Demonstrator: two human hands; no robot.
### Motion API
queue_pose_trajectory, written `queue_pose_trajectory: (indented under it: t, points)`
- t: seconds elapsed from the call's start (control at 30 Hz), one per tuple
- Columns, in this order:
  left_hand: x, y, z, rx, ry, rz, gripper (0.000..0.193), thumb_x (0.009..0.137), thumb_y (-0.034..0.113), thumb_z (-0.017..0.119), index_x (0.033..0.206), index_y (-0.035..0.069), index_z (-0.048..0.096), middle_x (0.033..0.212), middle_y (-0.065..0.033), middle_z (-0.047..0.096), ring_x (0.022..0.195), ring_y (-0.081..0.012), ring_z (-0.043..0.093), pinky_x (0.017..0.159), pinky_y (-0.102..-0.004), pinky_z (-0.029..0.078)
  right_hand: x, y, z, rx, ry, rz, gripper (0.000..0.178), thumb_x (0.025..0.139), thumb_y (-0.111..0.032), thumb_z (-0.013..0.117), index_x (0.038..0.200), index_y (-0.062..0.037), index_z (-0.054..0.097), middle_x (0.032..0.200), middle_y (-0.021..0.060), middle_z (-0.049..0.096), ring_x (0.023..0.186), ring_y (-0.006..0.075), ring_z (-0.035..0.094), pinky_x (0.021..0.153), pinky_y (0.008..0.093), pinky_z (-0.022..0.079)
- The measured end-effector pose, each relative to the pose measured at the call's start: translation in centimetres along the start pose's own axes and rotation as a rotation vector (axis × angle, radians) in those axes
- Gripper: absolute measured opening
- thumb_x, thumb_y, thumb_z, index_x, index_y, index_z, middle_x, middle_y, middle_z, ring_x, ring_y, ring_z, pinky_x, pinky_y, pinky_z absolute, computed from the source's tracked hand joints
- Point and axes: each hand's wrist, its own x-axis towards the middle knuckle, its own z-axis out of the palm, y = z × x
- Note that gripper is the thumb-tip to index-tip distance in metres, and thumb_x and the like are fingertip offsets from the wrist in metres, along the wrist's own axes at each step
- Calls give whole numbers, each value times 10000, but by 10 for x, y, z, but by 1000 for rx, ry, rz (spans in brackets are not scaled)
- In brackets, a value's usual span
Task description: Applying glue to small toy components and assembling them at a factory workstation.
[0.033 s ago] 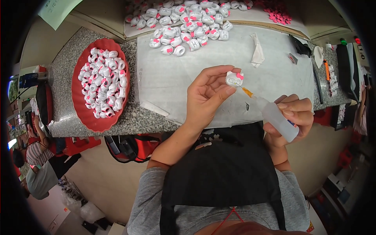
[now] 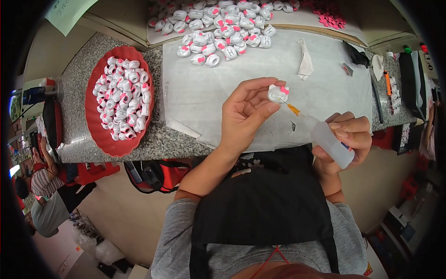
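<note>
My left hand [image 2: 246, 114] holds a small white cat-head figure [image 2: 277, 95] with a pink bow between thumb and fingers, its face turned up. In my right hand [image 2: 354, 135] is a translucent squeeze bottle [image 2: 329, 141], tilted so that its orange needle tip [image 2: 293, 109] points up and left. The thin needle end reaches the lower face of the figure; whether it touches cannot be made out. Both hands are raised over the near edge of a white paper sheet [image 2: 200, 97] on the counter.
Left on the speckled counter [image 2: 160, 137] stands a red scalloped tray [image 2: 91, 102] full of similar heads. More heads [image 2: 227, 32] are heaped at the back, beside small pink pieces [image 2: 331, 16]. A crumpled white strip [image 2: 304, 60] and an orange pen [image 2: 387, 83] lie to the right.
</note>
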Motion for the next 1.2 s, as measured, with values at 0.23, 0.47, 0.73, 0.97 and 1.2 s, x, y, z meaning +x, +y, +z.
queue_pose_trajectory:
  t: [0.23,0.47,0.73,0.97,1.2]
  points:
    - [0,-4,-1,5,-10,7,340,721,-35,525,1042,-38,412,1023,-182,493,943,-203,501,813,-317,419,2,-2,0,25,4,9,359,568,-110,728,799,-47,460,754,64,452,553,104,425,470,211,394]
    - [1,-4,-2,-35,-38,12,345,732,-58,517,1059,-32,410,1041,-147,489,934,-156,499,791,-248,411,1,-2,0,9,42,14,357,583,-152,726,801,-52,460,754,59,446,547,102,420,464,213,390]
    - [0,-2,0,2,-15,-1,345,717,-38,530,1041,-37,411,1028,-189,488,938,-204,501,809,-328,427,1,-2,1,14,13,2,362,576,-139,729,807,-54,463,752,56,447,557,106,429,469,213,390]
    - [0,-4,-1,-23,-12,-3,342,727,-4,534,1045,-29,412,1028,-184,488,946,-213,498,819,-346,425,0,-3,-2,10,17,1,341,583,-114,715,804,-54,461,751,55,445,563,110,425,466,215,384]
    - [2,-3,-1,-61,-49,-24,344,733,-58,514,1059,-33,411,1046,-153,492,930,-146,501,782,-237,411,1,1,0,14,45,-22,341,587,-117,712,804,-50,458,756,55,441,562,111,419,461,214,380]
